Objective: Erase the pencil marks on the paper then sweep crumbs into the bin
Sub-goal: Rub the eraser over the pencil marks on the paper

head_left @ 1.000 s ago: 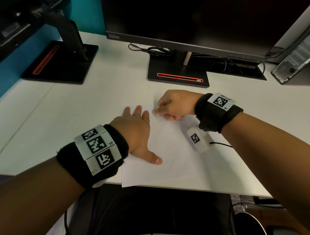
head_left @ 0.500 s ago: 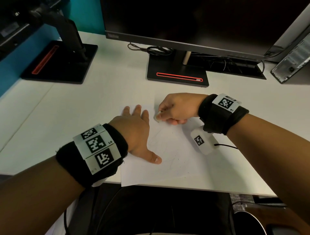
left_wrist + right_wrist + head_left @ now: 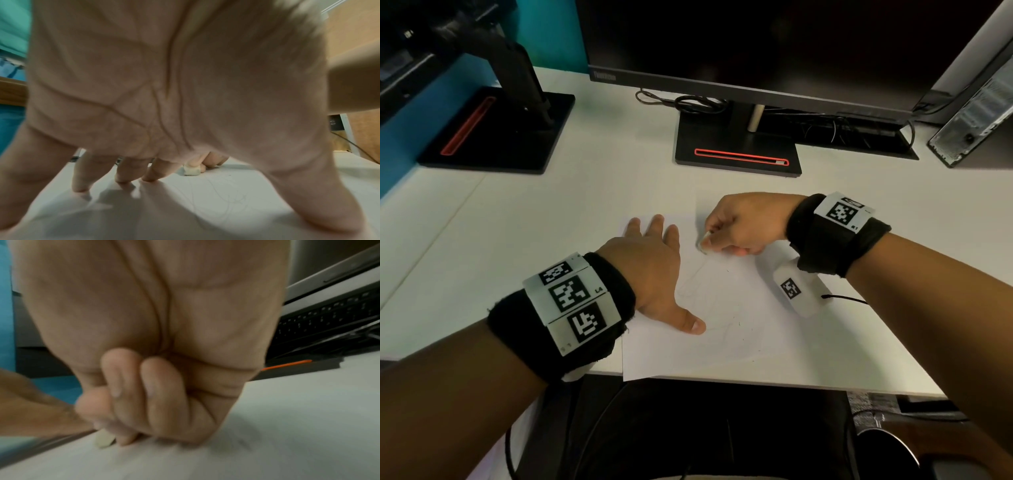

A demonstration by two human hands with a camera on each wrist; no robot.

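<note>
A white sheet of paper (image 3: pixel 739 329) with faint pencil lines (image 3: pixel 709 298) lies at the desk's front edge. My left hand (image 3: pixel 650 267) lies flat on its left part, fingers spread, thumb out to the right; the fingertips (image 3: pixel 121 180) press the sheet. My right hand (image 3: pixel 739 222) pinches a small white eraser (image 3: pixel 703 241) and holds its tip on the paper's upper part. The eraser (image 3: pixel 191 170) shows beyond my left fingers, and its pale end (image 3: pixel 103 440) peeks out under my curled right fingers. Small dark crumbs (image 3: pixel 739 322) dot the sheet.
A monitor on a black base (image 3: pixel 736 154) stands behind the paper, a second monitor stand (image 3: pixel 496 133) at the back left. Cables (image 3: pixel 688 102) and a computer case (image 3: pixel 976 113) sit at the back right. A round metal bin rim (image 3: pixel 887 442) shows below the desk's front right edge.
My right hand with the eraser has slid a little toward me and to the right over the paper's upper part. The left hand stays flat in place.
</note>
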